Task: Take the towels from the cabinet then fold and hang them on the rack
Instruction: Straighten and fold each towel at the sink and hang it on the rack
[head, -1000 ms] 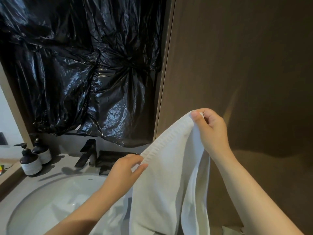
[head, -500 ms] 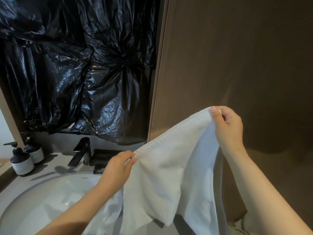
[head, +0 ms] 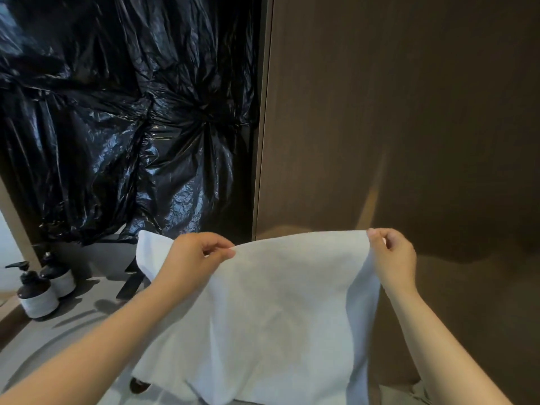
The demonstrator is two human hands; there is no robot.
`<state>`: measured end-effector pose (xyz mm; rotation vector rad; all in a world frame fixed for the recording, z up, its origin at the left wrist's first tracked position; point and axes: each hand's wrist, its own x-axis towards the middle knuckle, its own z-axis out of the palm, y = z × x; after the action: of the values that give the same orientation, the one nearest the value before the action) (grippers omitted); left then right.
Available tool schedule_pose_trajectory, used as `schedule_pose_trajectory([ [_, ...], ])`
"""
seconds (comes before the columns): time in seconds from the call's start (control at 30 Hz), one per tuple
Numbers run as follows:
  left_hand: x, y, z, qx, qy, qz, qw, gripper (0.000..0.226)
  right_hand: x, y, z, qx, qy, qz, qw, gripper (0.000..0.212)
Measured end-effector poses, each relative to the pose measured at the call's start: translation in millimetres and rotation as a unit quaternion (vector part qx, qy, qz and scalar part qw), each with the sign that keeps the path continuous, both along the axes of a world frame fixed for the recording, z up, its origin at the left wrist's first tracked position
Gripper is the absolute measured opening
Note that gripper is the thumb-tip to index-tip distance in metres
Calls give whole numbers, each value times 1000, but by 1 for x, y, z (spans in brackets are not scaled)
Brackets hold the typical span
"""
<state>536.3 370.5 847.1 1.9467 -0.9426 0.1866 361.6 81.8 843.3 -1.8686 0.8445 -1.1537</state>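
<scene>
A white towel (head: 280,302) is hanging spread out across the lower middle of the frame, held up by 2 hands along its top edge. The left hand (head: 190,255), left of center, is pinching that edge between thumb and curled fingers, with 1 corner of the cloth sticking out past it toward the left. The right hand (head: 393,255), at the right of center, is pinching the towel's upper right corner in the same way. Between the 2 grips the edge is running nearly level and the cloth is falling in soft folds toward the bottom of the frame.

Crinkled black plastic sheeting (head: 117,112) is filling the upper left, and a brown wooden panel (head: 409,112) is taking up the right half. At the lower left, 2 dark pump bottles (head: 38,296) are standing side by side on a grey counter (head: 64,331), near a black faucet (head: 131,283) partly hidden behind the left forearm.
</scene>
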Motion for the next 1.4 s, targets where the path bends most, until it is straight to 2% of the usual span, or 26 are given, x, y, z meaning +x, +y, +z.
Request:
schedule_pose_trajectory([
  [0.07,-6,-3,-6,15,-11,-13,1000,19,-2,8,-6,-66,67,-22,995,13],
  [0.13,-14,-5,-13,32,-26,-38,998,17,-3,26,-11,-158,129,-22,979,26],
  [0.2,-20,-8,-19,44,-44,-60,996,15,-4,53,-12,-196,141,59,969,30],
  [0.3,-27,-12,-26,66,-61,-72,993,11,-2,94,-19,-174,185,213,943,34],
  [0.47,-36,-12,-35,57,-66,-77,993,9,5,125,-43,-138,210,278,927,36],
  [0.83,-43,-6,-36,67,-41,-71,994,9,16,125,-57,-142,202,252,936,22],
  [1.03,-43,-5,-37,68,-35,-68,995,8,17,129,-59,-138,200,235,941,4],
  [1.27,-42,-4,-37,62,-44,-71,995,7,16,133,-56,-174,207,253,929,12],
  [1.4,-43,-5,-37,64,-46,-84,993,7,19,132,-56,-185,220,278,917,25],
])
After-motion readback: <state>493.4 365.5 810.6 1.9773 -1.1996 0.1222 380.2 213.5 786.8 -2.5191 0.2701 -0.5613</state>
